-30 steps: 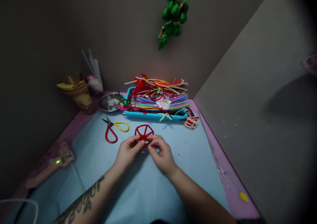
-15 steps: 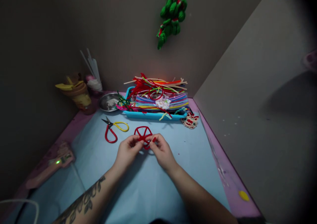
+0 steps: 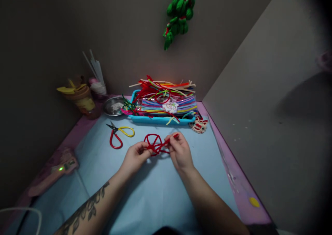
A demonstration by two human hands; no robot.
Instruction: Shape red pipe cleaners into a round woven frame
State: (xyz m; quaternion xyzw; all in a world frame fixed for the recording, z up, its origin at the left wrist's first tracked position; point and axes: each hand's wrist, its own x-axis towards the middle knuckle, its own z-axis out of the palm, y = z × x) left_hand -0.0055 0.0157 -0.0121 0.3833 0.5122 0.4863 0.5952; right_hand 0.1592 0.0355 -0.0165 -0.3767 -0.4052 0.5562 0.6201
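Note:
A red pipe-cleaner wheel with spokes (image 3: 153, 142) is held just above the light blue mat (image 3: 145, 193). My left hand (image 3: 135, 157) pinches its lower left side near the hub. My right hand (image 3: 178, 151) is closed on a loose red strand of the same piece, pulled out to the right, with the strand's tip poking past my fingers.
Red and yellow scissors (image 3: 118, 133) lie left of the wheel. Behind it a blue tray (image 3: 158, 120) is heaped with coloured pipe cleaners, with a metal dish (image 3: 113, 106) and a cup of tools (image 3: 82, 100) to its left. A pink glue gun (image 3: 53, 171) lies at left.
My right hand has moved right and slightly up, drawing a red strand out from the wheel. The left hand has stayed on the wheel.

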